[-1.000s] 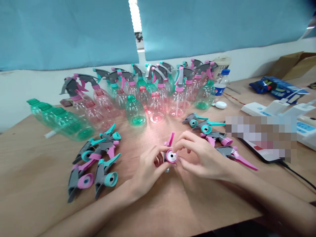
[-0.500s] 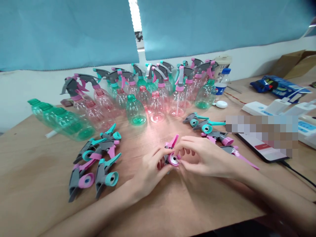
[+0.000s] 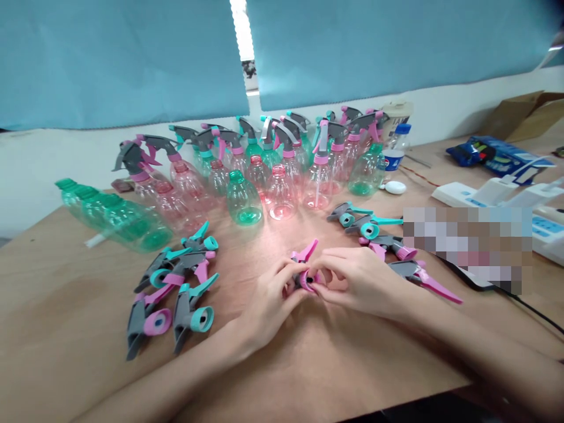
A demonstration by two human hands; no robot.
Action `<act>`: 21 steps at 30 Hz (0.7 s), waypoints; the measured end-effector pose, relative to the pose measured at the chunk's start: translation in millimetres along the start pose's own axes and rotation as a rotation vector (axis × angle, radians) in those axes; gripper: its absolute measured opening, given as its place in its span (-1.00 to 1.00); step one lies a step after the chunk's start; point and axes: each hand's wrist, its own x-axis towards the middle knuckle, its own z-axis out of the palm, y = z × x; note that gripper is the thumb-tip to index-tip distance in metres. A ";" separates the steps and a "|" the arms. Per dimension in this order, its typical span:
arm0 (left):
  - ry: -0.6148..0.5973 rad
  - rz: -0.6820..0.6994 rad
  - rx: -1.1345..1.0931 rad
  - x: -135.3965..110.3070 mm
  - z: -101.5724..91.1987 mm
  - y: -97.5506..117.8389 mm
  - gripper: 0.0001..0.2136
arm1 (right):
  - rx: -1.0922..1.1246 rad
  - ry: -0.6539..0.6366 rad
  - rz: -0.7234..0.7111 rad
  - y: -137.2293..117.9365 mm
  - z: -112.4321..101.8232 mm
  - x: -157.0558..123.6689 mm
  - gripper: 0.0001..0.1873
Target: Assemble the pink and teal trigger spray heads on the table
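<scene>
Between my hands is a grey spray head with a pink trigger and pink collar (image 3: 307, 254), its collar opening turned toward me. My left hand (image 3: 277, 296) grips its body from the left, fingers wrapped round it. On the other side, the fingertips and thumb of my right hand (image 3: 352, 279) pinch the rim of the collar. Much of the body is hidden by my fingers. Several loose spray heads lie left of my hands, among them a teal-collared one (image 3: 194, 317) and a pink-collared one (image 3: 150, 323). More, including a grey and pink one (image 3: 418, 276), lie to the right.
Green and pink bottles stand behind my hands, such as an open green bottle (image 3: 244, 200); many carry spray heads. Green bottles (image 3: 114, 214) lie at left. To the right are a phone (image 3: 473, 273), power strip (image 3: 458, 192), blue packet (image 3: 502, 155), Pepsi bottle (image 3: 394, 147) and cardboard box (image 3: 520, 114).
The held spray head's collar has turned slightly, and my right fingers have closed in over its rim. The view has shifted a little, moving the left-hand things slightly rightward.
</scene>
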 end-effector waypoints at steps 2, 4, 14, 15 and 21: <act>0.009 0.000 0.001 -0.2 -0.5 0.4 -0.75 | 0.011 0.060 0.009 -1.2 4.3 -0.9 -0.88; 0.005 0.004 -0.001 -0.5 -1.0 1.0 -0.74 | 0.045 0.090 0.034 -1.6 6.0 -1.8 -0.90; 0.030 0.000 0.025 -0.5 -2.2 3.6 -0.82 | 0.212 -0.085 0.012 3.3 -11.0 0.9 -0.86; 0.026 0.004 0.030 -0.9 -2.0 3.3 -0.82 | 0.201 -0.089 0.005 3.2 -10.3 1.0 -0.87; 0.040 0.031 0.043 -2.6 -0.1 2.2 -0.77 | 0.103 -0.097 -0.034 4.1 -7.6 0.3 -0.87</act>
